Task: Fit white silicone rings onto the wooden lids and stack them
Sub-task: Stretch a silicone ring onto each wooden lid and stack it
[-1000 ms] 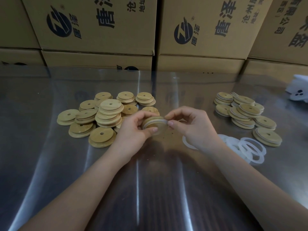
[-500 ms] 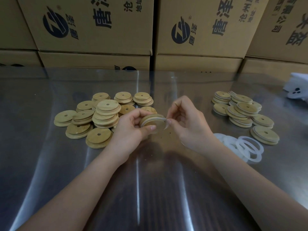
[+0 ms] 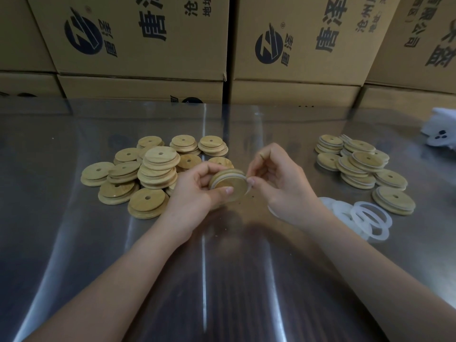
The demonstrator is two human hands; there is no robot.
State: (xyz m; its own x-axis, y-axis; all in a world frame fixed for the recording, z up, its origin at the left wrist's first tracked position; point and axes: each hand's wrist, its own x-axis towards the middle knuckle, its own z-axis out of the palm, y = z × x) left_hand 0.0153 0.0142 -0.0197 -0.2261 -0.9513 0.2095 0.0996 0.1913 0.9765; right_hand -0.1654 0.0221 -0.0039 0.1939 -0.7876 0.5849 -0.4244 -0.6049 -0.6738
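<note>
My left hand [image 3: 197, 193] grips a round wooden lid [image 3: 233, 185] on edge above the middle of the table. A white silicone ring [image 3: 223, 178] sits partly in the lid's groove. My right hand [image 3: 278, 183] pinches the ring at the lid's right edge with thumb and fingertips. A heap of bare wooden lids [image 3: 153, 171] lies to the left. Lids that carry white rings [image 3: 362, 166] are piled at the right. Loose white rings [image 3: 365, 218] lie on the table beside my right wrist.
The steel table [image 3: 74, 243] is shiny and reflective. Stacked cardboard boxes [image 3: 148, 50] form a wall along its far edge. A white cloth-like object [image 3: 441, 132] lies at the far right edge.
My right hand's fingers have curled up and shifted along the lid's right edge, working the ring round it. My left hand keeps its hold on the lid.
</note>
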